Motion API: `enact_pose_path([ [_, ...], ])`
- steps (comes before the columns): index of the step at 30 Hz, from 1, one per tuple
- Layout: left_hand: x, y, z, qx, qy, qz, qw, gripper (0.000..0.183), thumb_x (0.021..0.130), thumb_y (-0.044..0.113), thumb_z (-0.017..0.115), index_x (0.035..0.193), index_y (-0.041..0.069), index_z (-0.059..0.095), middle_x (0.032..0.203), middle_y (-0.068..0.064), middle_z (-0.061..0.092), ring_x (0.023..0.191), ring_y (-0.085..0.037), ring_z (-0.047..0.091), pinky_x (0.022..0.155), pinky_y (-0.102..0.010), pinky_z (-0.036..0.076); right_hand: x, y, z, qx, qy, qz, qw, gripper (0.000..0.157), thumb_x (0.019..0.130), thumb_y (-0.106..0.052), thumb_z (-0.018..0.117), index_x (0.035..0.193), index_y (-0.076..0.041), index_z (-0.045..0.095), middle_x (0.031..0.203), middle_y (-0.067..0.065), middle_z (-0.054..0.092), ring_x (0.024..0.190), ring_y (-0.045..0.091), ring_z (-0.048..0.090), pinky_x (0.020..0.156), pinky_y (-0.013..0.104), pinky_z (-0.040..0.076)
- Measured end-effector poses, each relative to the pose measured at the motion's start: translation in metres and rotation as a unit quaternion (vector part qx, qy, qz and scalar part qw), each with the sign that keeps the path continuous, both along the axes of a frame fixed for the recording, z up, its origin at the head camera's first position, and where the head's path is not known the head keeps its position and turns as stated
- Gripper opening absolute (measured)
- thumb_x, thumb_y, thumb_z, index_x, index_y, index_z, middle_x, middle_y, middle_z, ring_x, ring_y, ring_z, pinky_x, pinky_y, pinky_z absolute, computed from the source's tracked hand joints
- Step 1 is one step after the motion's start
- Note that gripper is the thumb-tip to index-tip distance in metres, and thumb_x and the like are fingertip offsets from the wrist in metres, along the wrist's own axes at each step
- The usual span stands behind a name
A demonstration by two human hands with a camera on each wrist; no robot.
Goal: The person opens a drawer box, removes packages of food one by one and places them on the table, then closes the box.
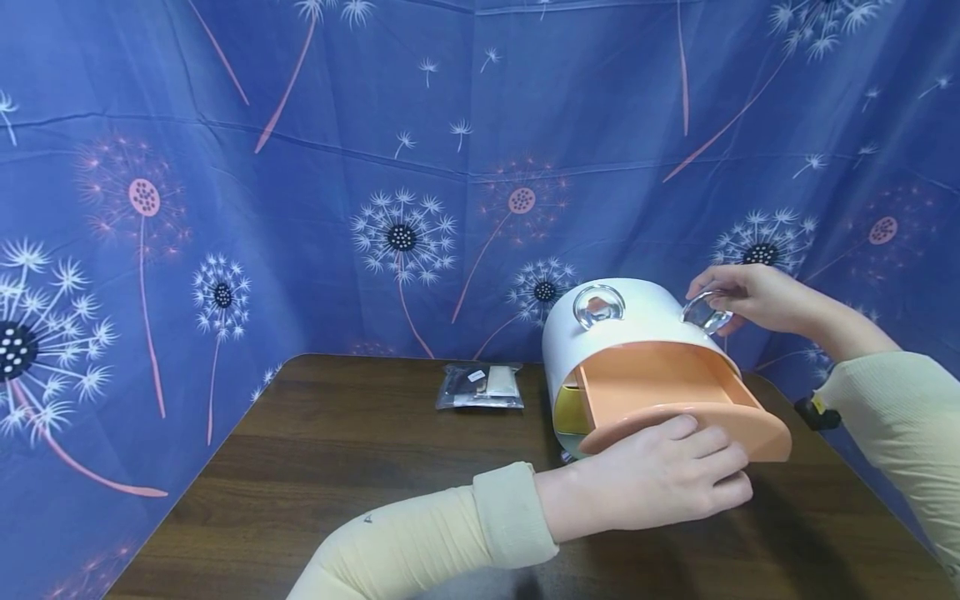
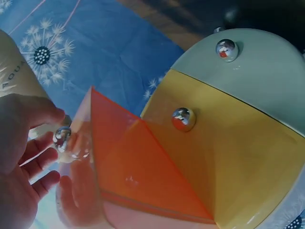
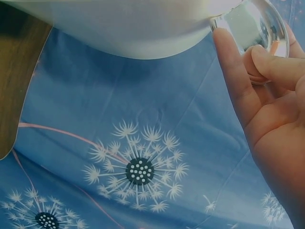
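On the table's right side, a white rounded drawer box (image 1: pixel 633 304) stands with its orange drawer (image 1: pixel 656 379) pulled out. My left hand (image 1: pixel 667 475) is at the drawer's curved front; in the left wrist view, its thumb and finger pinch the small silver knob (image 2: pixel 62 137). Below lie a yellow drawer (image 2: pixel 228 138) and a pale green drawer (image 2: pixel 267 67), both flush in the box and each with a silver knob. With thumb and fingers, my right hand (image 1: pixel 765 296) grips the right shiny round ear (image 3: pixel 267 28) on top of the box. The left ear (image 1: pixel 600 306) is untouched.
A clear plastic packet (image 1: pixel 480 387) with dark and white contents lies left of the box. The brown wooden table (image 1: pixel 337 467) meets a blue dandelion-print cloth (image 1: pixel 315 208) at its back and sides.
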State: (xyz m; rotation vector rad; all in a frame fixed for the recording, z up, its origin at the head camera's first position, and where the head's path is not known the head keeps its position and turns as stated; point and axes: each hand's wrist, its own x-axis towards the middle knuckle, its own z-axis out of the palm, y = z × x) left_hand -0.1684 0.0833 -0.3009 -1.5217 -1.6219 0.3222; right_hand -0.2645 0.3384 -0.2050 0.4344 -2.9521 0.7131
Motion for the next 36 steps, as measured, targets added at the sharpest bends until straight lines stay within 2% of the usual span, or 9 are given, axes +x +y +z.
enact_pose_path([
  [13, -0.008, 0.007, -0.008, 0.007, 0.031, 0.007, 0.9995, 0.042, 0.099, 0.013, 0.025, 0.117, 0.028, 0.059, 0.116, 0.009, 0.057, 0.109, -0.012, 0.049, 0.087, -0.025, 0.038, -0.001, -0.001, -0.001, -0.001, 0.005, -0.006, 1.0, 0.027, 0.095, 0.003, 0.047, 0.12, -0.005, 0.056, 0.124, 0.023, 0.053, 0.083, 0.023, 0.067, 0.063, 0.03, 0.056],
  [20, -0.01, 0.01, -0.011, 0.025, 0.043, 0.008, 0.9987, 0.042, 0.099, 0.013, 0.027, 0.112, 0.029, 0.063, 0.112, 0.009, 0.057, 0.106, -0.011, 0.049, 0.084, -0.024, 0.038, 0.0, -0.001, -0.001, -0.001, 0.005, -0.004, 1.0, 0.028, 0.094, 0.003, 0.048, 0.12, -0.003, 0.056, 0.123, 0.024, 0.054, 0.079, 0.021, 0.067, 0.063, 0.031, 0.056],
  [31, -0.014, 0.012, -0.012, 0.048, 0.057, 0.012, 0.9972, 0.046, 0.097, 0.008, 0.025, 0.102, 0.028, 0.066, 0.106, 0.009, 0.057, 0.102, -0.012, 0.05, 0.082, -0.026, 0.04, -0.001, -0.001, -0.001, 0.004, 0.007, -0.007, 1.0, 0.029, 0.094, 0.003, 0.048, 0.121, -0.004, 0.056, 0.124, 0.024, 0.053, 0.083, 0.023, 0.067, 0.063, 0.031, 0.056],
  [36, -0.015, 0.013, -0.011, 0.042, 0.056, 0.017, 0.9974, 0.047, 0.097, 0.008, 0.024, 0.103, 0.028, 0.066, 0.107, 0.009, 0.057, 0.102, -0.012, 0.05, 0.083, -0.027, 0.04, -0.001, -0.001, -0.002, 0.003, 0.006, -0.01, 1.0, 0.03, 0.094, 0.003, 0.048, 0.122, -0.004, 0.055, 0.125, 0.024, 0.053, 0.084, 0.023, 0.067, 0.063, 0.03, 0.056],
])
